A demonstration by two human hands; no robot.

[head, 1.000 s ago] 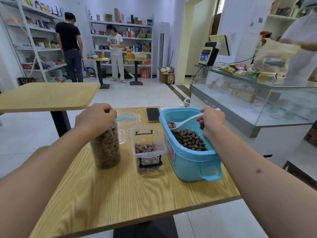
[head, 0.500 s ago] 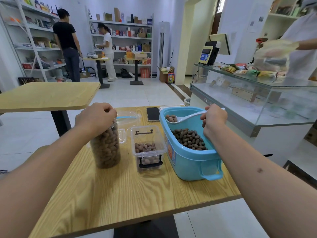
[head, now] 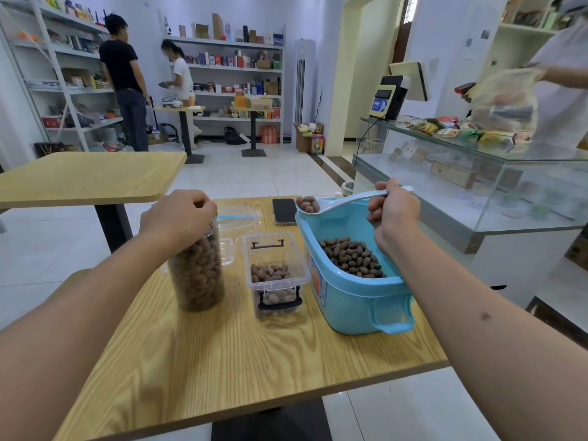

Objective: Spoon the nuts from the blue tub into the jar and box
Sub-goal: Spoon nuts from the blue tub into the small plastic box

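The blue tub (head: 353, 300) stands at the right of the wooden table (head: 241, 361) with brown nuts (head: 351, 257) in its bottom. My right hand (head: 394, 211) grips the handle of a white spoon (head: 346, 200); its bowl, loaded with a few nuts, hovers over the tub's far left rim. A clear jar (head: 197, 275), nearly full of nuts, stands at the left, and my left hand (head: 179, 214) grips its top. Between jar and tub sits a small clear box (head: 275, 275) with a black latch, partly filled with nuts.
A clear lid with a blue seal (head: 238, 218) lies behind the jar and box. A black phone (head: 284, 211) lies at the table's far edge. A glass counter (head: 477, 186) stands close on the right, a second table (head: 89, 176) at the left. Two people stand by the far shelves.
My right hand has lifted the loaded spoon out of the tub's nuts, up and left to the tub's far rim. My left hand stays on the jar.
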